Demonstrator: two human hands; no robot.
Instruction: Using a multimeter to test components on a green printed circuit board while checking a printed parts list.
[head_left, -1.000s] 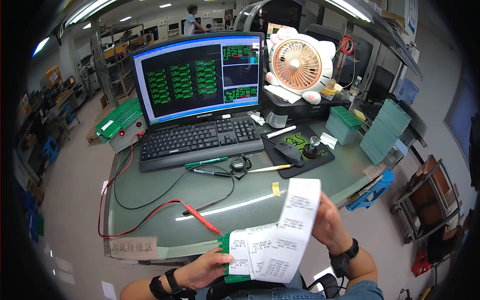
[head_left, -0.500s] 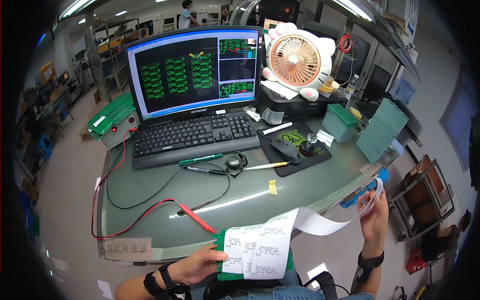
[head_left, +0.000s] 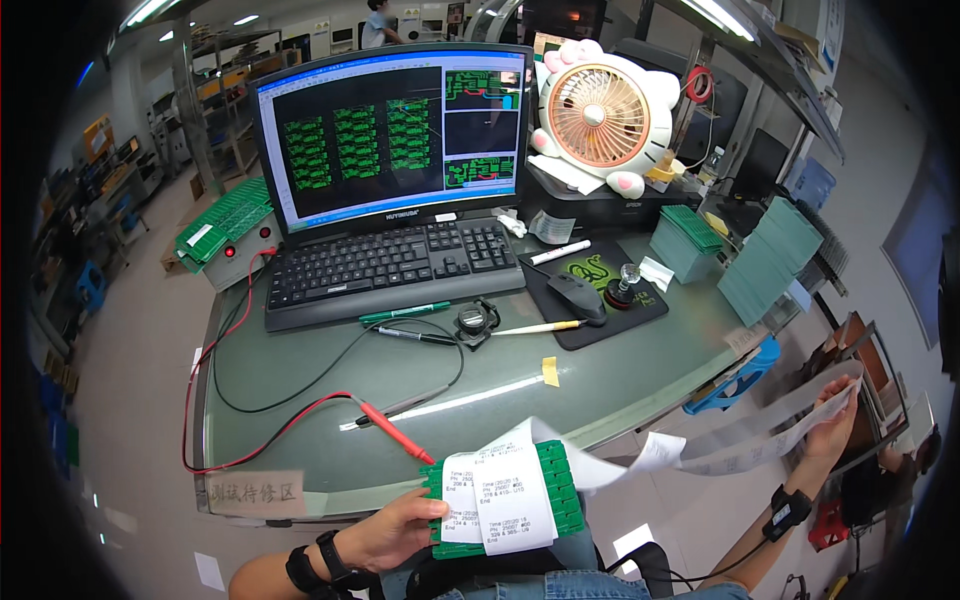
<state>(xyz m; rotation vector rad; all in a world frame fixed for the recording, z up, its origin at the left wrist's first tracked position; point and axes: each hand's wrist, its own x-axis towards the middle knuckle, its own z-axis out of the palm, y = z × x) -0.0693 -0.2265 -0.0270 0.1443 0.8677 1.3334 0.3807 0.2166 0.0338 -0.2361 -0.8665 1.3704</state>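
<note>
My left hand (head_left: 392, 530) grips a stack of green circuit boards (head_left: 562, 492) over my lap, thumb on top. Printed white paper slips (head_left: 512, 505) lie across the boards. From them a long paper strip (head_left: 655, 455) curls off to the right. Its far end loops up into my right hand (head_left: 830, 420), whose fingers are closed on it, out beyond the desk's right side. A red test probe (head_left: 395, 432) lies on the desk with its tip toward the boards; a black probe (head_left: 405, 402) is beside it.
The desk holds a monitor (head_left: 400, 140), a keyboard (head_left: 395, 265), a mouse (head_left: 577, 298), pens (head_left: 405, 313) and a glass-knobbed stamp (head_left: 622, 288). A cat-shaped fan (head_left: 600, 120) stands behind. Stacked boards (head_left: 770, 262) line the right; more (head_left: 225, 225) sit at left. A blue stool (head_left: 735, 380) stands beside the desk.
My right hand has moved outward to the right, drawing out a longer length of strip. The slips over the boards have shifted, baring more green at their right. My left hand keeps its hold.
</note>
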